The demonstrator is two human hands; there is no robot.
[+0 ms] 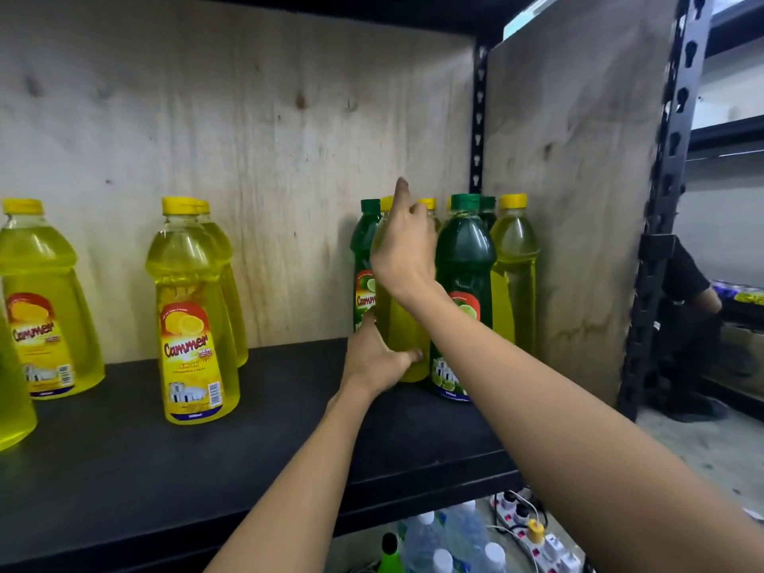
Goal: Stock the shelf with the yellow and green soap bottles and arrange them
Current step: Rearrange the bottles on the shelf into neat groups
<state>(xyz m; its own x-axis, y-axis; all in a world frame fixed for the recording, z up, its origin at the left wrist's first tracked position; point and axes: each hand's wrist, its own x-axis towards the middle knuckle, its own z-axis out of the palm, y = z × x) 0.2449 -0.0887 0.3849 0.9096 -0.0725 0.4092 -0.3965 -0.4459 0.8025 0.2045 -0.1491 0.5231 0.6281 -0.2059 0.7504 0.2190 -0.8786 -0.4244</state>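
Two hands (372,357) (403,250) gripping one yellow bottle (399,328), three green bottles (363,241) (465,258) (488,210)

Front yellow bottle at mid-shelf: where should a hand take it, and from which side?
Probably grip the front yellow bottle at its narrow neck below the cap, from the front: it stands upright, widens downward, and a second bottle crowds its back.

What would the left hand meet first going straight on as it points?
The yellow bottle, whose base the left hand grips; beyond it, probably the front green bottle, though depth is unclear.
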